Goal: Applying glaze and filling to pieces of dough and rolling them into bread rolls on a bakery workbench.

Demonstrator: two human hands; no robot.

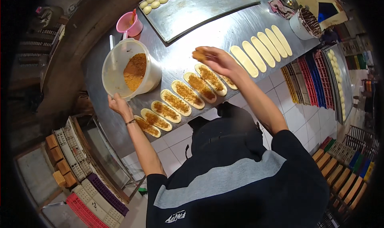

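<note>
My left hand (119,105) grips the lower rim of a translucent plastic bucket (113,72), tilted toward me, with brown and orange crumbly filling (135,72) inside. My right hand (220,62) is raised over the middle of a row of dough strips, its fingers closed on a clump of brown filling (200,54). Beneath it and leftward, several flat oval dough strips (185,93) bear scattered filling. To the right, several others (262,56) are plain pale dough, partly hidden by my hand at their left end.
The steel table (96,96) also holds a large tray (204,10) with dough balls (160,0), a pink jug (124,23), a white bucket (300,28) with dark smears and a steel bowl (284,0). Stacked crates (308,80) stand at the right; more (92,204) lie lower left.
</note>
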